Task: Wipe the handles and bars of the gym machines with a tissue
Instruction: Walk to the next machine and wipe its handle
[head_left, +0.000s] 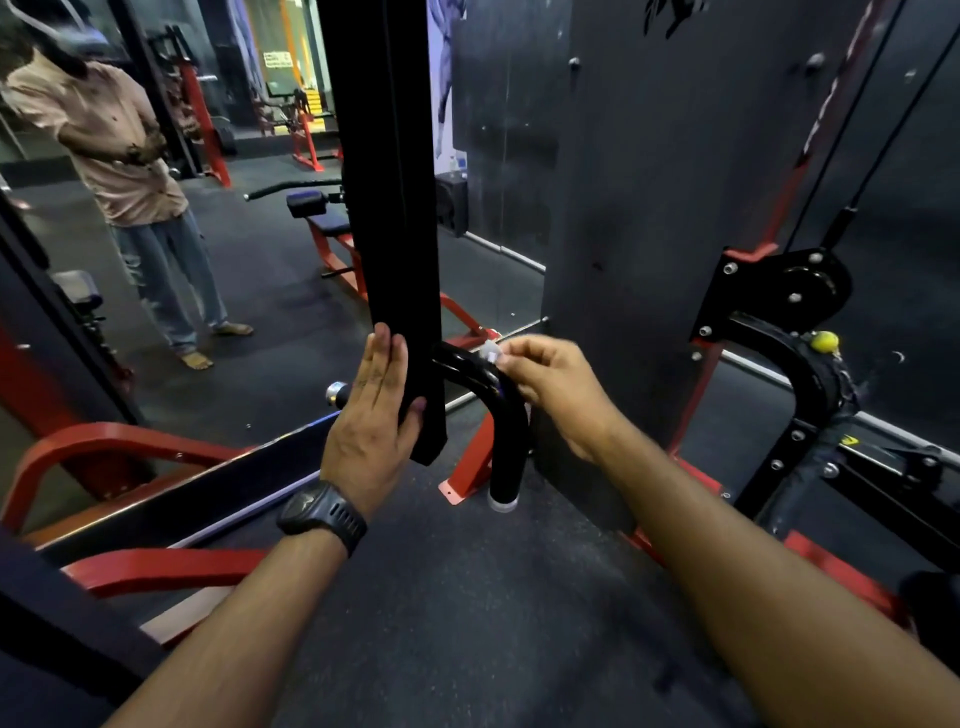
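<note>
Forearms are being held out low, nearest the lens. Left hand (374, 410) is being pressed flat on the black upright (400, 234), fingers straight. Tissue (491, 354) is being pinched by the right hand (550, 389) against the top of the curved handle (506, 441). Mid-wipe, probably; the bend and lower end are being left for next. Room is being squeezed between upright and grey panel (623, 208), so short downward strokes are being called for.

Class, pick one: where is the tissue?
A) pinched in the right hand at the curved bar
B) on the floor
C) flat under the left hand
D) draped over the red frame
A: the right hand pinches the white tissue at the curved bar; the left hand rests on the post.
</note>
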